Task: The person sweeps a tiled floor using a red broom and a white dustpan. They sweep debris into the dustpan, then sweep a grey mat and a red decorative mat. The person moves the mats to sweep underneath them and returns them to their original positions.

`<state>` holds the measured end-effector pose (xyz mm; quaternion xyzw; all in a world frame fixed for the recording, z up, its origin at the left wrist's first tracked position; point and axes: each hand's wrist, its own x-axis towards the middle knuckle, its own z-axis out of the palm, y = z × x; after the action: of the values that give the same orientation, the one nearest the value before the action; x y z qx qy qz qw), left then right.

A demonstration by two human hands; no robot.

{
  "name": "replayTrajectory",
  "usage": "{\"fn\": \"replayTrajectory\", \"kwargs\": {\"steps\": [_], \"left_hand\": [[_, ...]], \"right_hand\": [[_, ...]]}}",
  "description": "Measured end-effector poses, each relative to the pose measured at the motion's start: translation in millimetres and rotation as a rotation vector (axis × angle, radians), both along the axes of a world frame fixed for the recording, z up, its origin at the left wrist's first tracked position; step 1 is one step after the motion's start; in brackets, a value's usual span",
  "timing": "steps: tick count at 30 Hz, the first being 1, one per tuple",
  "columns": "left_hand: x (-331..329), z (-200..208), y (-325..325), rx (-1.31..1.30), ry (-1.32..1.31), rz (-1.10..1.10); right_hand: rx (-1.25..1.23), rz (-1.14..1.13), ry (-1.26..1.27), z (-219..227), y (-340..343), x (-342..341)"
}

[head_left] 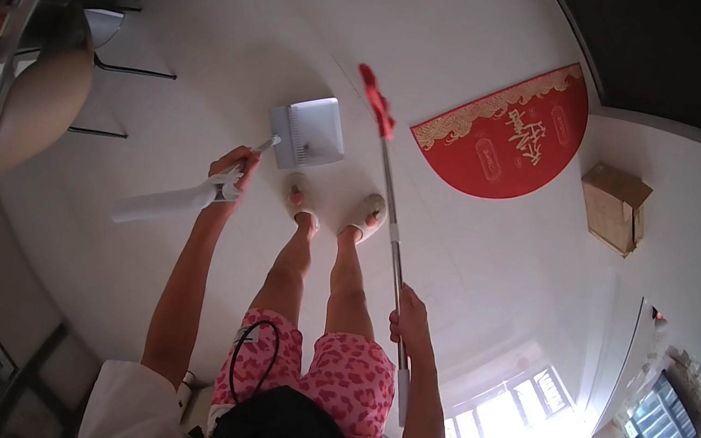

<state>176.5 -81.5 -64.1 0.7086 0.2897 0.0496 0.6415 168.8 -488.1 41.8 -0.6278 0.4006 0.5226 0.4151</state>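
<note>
My left hand [234,165] is closed around the handle of a light grey dustpan [319,134]. The pan has comb teeth and is over the pale floor in front of my feet. From that hand a wide white piece [165,204] sticks out toward the lower left; I cannot tell whether it belongs to the dustpan's handle. My right hand [412,319] grips the metal pole of a long-handled mop [392,194], held at a slant. Its narrow, bumpy red head [376,104] points away from me, between the dustpan and a red mat.
The half-round red doormat [506,134] lies at the far right by a dark doorway. A cardboard box [613,207] stands near the right wall. Chairs [47,105] with thin dark legs are on the left. My slippers [366,214] are on the floor, with bright windows at lower right.
</note>
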Motion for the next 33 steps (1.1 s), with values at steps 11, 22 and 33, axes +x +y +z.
{"fn": "replayTrajectory", "kwargs": {"steps": [11,22,33], "left_hand": [[14,-2,-2,-0.017,0.168,0.016],[12,12,19,-0.034,0.331,0.02],[5,4,5,-0.055,0.274,-0.053]], "right_hand": [[0.094,0.034,-0.086,-97,37,-71],[-0.132,-0.464,0.053,-16,-56,-47],[-0.187,-0.873,-0.108,-138,-148,-80]]}}
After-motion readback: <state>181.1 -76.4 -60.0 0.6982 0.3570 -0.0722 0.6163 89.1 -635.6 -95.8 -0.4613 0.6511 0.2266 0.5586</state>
